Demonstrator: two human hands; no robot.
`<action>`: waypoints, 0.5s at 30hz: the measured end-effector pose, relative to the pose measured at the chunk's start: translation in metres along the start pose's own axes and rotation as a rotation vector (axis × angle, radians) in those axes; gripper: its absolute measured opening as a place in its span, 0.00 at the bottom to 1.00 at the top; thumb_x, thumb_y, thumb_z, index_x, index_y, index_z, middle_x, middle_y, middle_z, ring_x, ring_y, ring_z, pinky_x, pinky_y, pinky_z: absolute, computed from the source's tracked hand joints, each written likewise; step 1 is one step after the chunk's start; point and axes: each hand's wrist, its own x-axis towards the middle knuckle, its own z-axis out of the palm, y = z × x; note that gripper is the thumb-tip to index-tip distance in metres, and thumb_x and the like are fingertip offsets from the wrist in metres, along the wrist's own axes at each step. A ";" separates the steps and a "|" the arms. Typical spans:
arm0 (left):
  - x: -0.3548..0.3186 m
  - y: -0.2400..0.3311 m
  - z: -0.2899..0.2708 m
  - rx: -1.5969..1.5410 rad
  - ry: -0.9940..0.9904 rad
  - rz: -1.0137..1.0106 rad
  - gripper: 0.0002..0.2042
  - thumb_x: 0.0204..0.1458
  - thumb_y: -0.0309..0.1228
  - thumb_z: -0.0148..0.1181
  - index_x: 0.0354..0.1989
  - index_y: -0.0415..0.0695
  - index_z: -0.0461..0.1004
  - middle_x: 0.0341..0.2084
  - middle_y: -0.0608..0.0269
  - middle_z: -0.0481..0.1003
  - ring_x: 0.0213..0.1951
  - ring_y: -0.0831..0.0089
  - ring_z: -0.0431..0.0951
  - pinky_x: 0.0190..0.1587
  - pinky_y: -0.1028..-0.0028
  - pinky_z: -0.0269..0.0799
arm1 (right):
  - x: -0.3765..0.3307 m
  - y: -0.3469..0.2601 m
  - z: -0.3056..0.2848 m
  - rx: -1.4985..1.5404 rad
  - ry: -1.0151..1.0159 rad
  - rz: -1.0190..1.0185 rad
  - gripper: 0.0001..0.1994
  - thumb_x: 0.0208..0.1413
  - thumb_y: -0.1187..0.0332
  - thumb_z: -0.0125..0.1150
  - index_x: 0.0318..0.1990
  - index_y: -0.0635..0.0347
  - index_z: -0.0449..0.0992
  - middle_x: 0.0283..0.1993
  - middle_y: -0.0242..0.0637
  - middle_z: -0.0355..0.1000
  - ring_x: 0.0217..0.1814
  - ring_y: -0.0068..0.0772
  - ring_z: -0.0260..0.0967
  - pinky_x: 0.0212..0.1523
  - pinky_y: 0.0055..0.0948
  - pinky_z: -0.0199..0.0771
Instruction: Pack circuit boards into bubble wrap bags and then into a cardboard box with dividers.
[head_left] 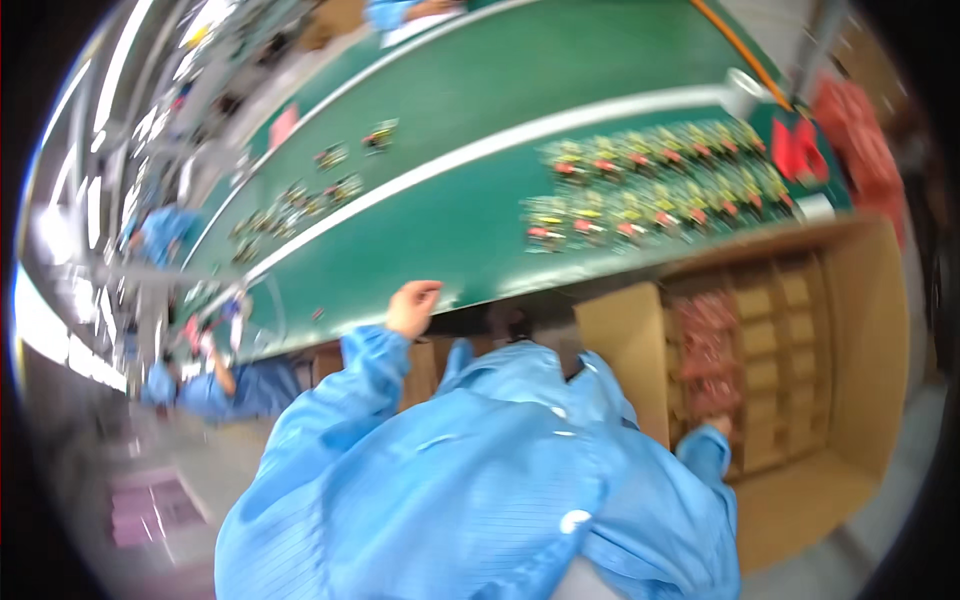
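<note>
At the near edge of the green bench [400,245], my left hand [412,308] is raised with its fingers curled together. Whatever may be inside those fingers is hidden. My right hand [718,425] reaches down into a large open cardboard box [790,520] on the right. It touches or nearly touches the lower end of pinkish-red plastic bags [708,345] lying in the box. The fingers of that hand are blurred and partly hidden. Beside the bags, the box is divided into rows of small brown cardboard compartments [765,370].
Two rows of small circuit-board assemblies [655,185] lie on the bench at right. More assemblies [300,205] lie beyond a pale rail [480,145]. A white roll [741,92] and a red object [798,150] are at the far right. Co-workers in blue [230,385] sit at left.
</note>
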 end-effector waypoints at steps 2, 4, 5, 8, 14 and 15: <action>0.014 -0.042 0.021 0.024 -0.098 -0.041 0.11 0.47 0.32 0.54 0.38 0.43 0.76 0.33 0.54 0.76 0.34 0.63 0.77 0.40 0.69 0.72 | 0.048 0.001 -0.062 0.007 -0.142 -0.487 0.14 0.46 0.65 0.60 0.40 0.60 0.75 0.38 0.39 0.75 0.38 0.36 0.72 0.36 0.36 0.74; -0.011 -0.077 -0.009 0.052 -0.045 -0.194 0.12 0.45 0.33 0.54 0.38 0.43 0.76 0.33 0.53 0.76 0.33 0.61 0.76 0.40 0.67 0.71 | -0.031 0.030 -0.090 -0.188 -0.324 -0.590 0.14 0.42 0.66 0.64 0.38 0.61 0.76 0.36 0.44 0.75 0.36 0.39 0.73 0.37 0.36 0.74; -0.034 -0.103 -0.026 0.088 0.106 -0.213 0.11 0.45 0.34 0.54 0.35 0.45 0.77 0.30 0.52 0.76 0.32 0.58 0.77 0.39 0.65 0.71 | -0.022 -0.089 -0.080 -0.449 -0.287 -0.222 0.14 0.41 0.67 0.66 0.37 0.61 0.76 0.36 0.47 0.74 0.37 0.41 0.74 0.38 0.36 0.73; -0.067 -0.173 -0.062 0.132 0.427 -0.435 0.11 0.45 0.36 0.54 0.32 0.45 0.78 0.27 0.50 0.75 0.33 0.55 0.76 0.38 0.63 0.71 | -0.088 -0.230 -0.124 -0.261 -0.143 -0.230 0.20 0.42 0.64 0.64 0.43 0.68 0.73 0.38 0.48 0.74 0.40 0.42 0.72 0.44 0.36 0.71; -0.053 -0.307 -0.162 0.111 0.739 -0.870 0.14 0.46 0.43 0.54 0.28 0.45 0.78 0.26 0.49 0.75 0.34 0.53 0.75 0.39 0.62 0.70 | -0.209 -0.411 -0.049 -0.123 -0.249 -0.339 0.18 0.47 0.66 0.59 0.45 0.68 0.72 0.39 0.43 0.74 0.40 0.36 0.71 0.43 0.29 0.70; -0.070 -0.341 -0.178 0.062 0.851 -0.922 0.14 0.46 0.41 0.55 0.29 0.43 0.78 0.27 0.49 0.75 0.35 0.53 0.76 0.39 0.62 0.70 | -0.212 -0.490 -0.066 0.038 -0.242 -0.500 0.18 0.48 0.66 0.59 0.45 0.69 0.71 0.38 0.42 0.74 0.39 0.36 0.71 0.42 0.30 0.71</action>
